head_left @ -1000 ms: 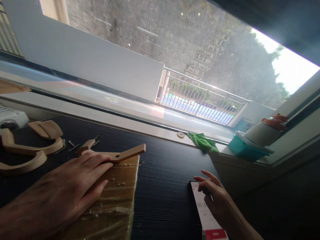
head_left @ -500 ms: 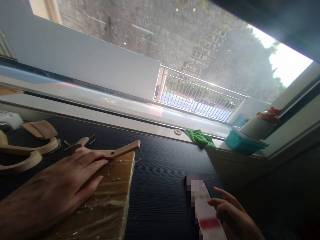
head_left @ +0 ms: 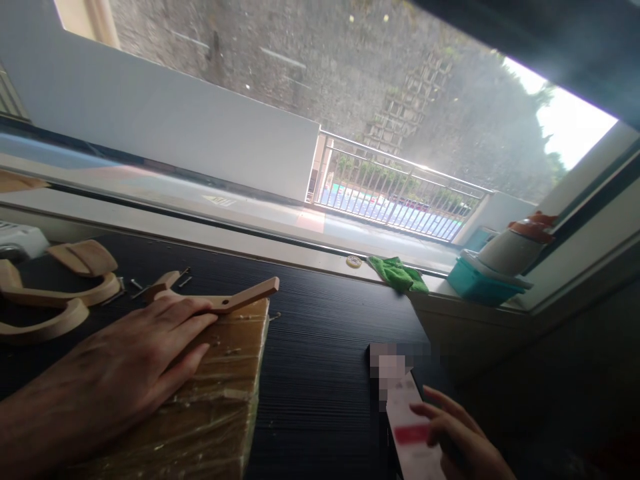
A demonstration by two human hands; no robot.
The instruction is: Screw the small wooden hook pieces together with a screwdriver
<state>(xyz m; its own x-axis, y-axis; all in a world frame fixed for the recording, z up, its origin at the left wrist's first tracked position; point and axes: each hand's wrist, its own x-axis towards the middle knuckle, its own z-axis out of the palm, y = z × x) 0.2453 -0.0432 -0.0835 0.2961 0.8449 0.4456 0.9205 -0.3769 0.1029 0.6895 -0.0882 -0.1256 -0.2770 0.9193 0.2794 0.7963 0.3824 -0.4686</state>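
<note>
My left hand [head_left: 135,357] lies with its fingers stretched out over a tape-wrapped cardboard box [head_left: 225,400]. Its fingertips touch a bent wooden piece [head_left: 245,295] with a dark hole in it, which rests along the far edge of the box. At the lower right is my right hand [head_left: 453,430], its fingers apart and slightly curled. The index finger hovers at or touches the lit screen of a phone [head_left: 415,437] on the dark table; I cannot tell which. Part of the phone is blurred out.
Curved wooden parts [head_left: 55,319] and several metal screws [head_left: 135,287] lie at the left on the dark table [head_left: 320,347]. Along the window sill are a roll of tape [head_left: 354,261], a green cloth [head_left: 397,275] and a teal box [head_left: 480,280] bearing a grey container [head_left: 513,247].
The view has shifted slightly. My right hand stays over the phone, whose screen picture sits a little higher. My left hand keeps its place on the box and wooden piece.
</note>
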